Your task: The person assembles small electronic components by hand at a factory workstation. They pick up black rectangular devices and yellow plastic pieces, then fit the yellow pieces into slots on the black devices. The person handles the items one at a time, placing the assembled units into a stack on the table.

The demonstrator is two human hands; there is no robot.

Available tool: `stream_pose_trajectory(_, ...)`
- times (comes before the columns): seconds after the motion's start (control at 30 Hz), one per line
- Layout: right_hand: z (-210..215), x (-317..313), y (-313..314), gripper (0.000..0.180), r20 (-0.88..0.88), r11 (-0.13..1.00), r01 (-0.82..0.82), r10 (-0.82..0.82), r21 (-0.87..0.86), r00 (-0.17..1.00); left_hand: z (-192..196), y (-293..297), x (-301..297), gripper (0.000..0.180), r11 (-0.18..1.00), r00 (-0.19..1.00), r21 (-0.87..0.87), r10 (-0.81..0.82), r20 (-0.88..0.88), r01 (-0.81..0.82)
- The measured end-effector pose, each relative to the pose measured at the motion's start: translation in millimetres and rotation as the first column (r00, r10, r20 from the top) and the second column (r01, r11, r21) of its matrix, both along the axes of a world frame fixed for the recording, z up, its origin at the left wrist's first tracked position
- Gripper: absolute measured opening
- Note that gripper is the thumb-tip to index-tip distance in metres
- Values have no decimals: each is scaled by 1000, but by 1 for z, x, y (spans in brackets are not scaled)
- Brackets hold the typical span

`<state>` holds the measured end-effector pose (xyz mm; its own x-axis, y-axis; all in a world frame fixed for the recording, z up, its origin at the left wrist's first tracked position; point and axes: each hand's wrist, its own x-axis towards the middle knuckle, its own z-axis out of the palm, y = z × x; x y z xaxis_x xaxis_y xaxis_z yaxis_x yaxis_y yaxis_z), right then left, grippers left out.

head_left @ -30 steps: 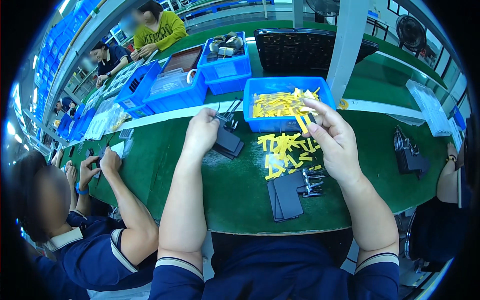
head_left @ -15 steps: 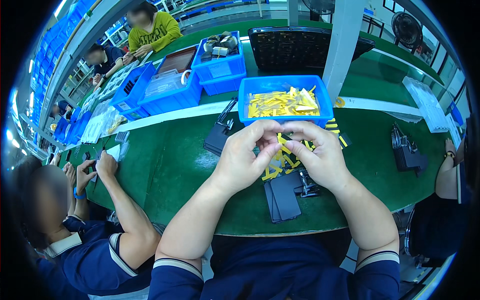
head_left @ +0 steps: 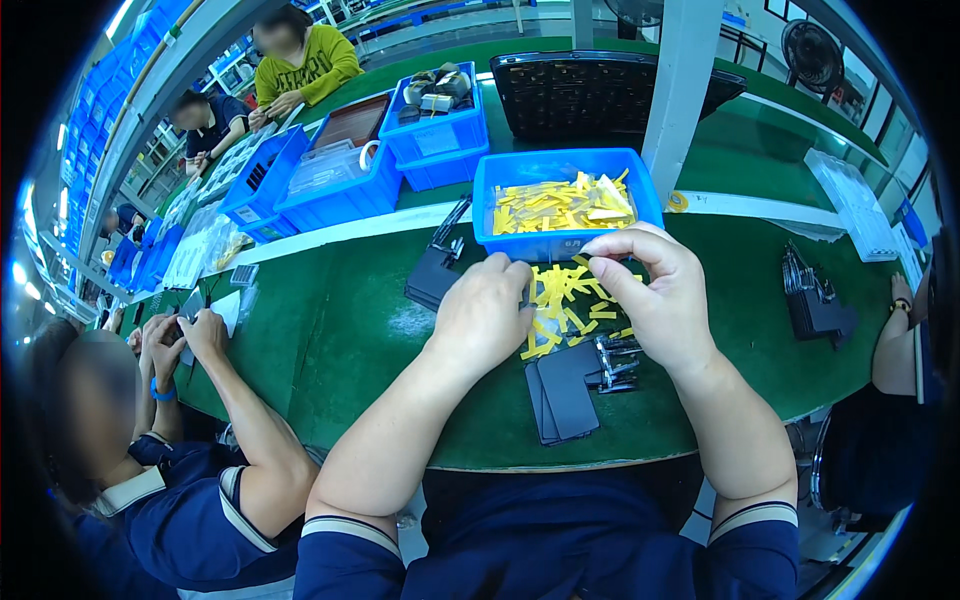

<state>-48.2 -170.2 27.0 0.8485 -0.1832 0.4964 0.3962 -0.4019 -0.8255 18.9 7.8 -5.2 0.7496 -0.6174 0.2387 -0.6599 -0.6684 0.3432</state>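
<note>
My right hand (head_left: 665, 295) is closed in a pinch, with a small yellow-and-dark strip (head_left: 581, 260) between thumb and forefinger, just in front of the blue bin. Apart from it, my left hand (head_left: 482, 312) hovers with its fingers curled; its fingertips are mostly hidden, so what they hold cannot be made out. Loose yellow strips (head_left: 575, 312) lie scattered on the table between and below my hands. Nearer to me rests a fanned stack of flat black plates (head_left: 563, 395) with metal clip-like parts (head_left: 617, 366) at its right side.
A blue bin (head_left: 568, 245) of yellow pieces stands beyond my hands. More black plates lie at left (head_left: 432, 275) and right (head_left: 822, 318). Blue crates (head_left: 345, 195) stand at far left, a grey post (head_left: 682, 100) behind. A co-worker (head_left: 240, 440) works at my left.
My hands, together before, have parted: the left moved left and down, the right slightly up with the strip. More of the scattered yellow strips shows between them.
</note>
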Motion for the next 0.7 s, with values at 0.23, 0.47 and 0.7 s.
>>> stream_pose_trajectory(0.23,-3,2,2,10,133,990,62,-45,-129,990,30,-4,-51,75,902,901,-2,-432,-31,432)
stream_pose_trajectory(0.47,-2,0,4,10,120,999,10,-4,-50,993,28,-1,-33,42,948,921,-272,-250,-300,168)
stream_pose_trajectory(0.7,-2,-1,6,10,132,995,-50,62,-92,989,15,-3,-26,16,633,670,-760,-501,-548,-148)
